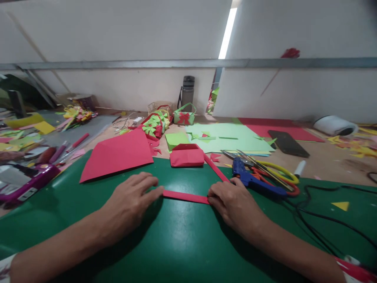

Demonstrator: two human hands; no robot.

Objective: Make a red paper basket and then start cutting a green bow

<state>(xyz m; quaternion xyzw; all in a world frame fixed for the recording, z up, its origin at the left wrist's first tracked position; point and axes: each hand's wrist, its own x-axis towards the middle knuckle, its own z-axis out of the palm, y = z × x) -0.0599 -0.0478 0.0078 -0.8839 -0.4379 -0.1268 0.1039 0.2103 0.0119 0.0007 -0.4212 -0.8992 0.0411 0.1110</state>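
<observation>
A narrow red paper strip (185, 196) lies flat on the green mat (182, 239) between my two hands. My left hand (129, 202) presses its left end with fingers laid flat and close together. My right hand (234, 200) pinches the strip's right end, where the strip bends and runs up toward a folded red paper box (187, 155). A large red sheet (118, 155) lies behind my left hand.
A blue glue gun (255, 181) and scissors (265, 167) lie right of my right hand, with black cables (324, 212). Light green sheets (229, 137), a dark phone (287, 143), paper baskets (184, 116), a bottle (187, 90) and a tape roll (335, 125) sit farther back. Pens and scraps crowd the left.
</observation>
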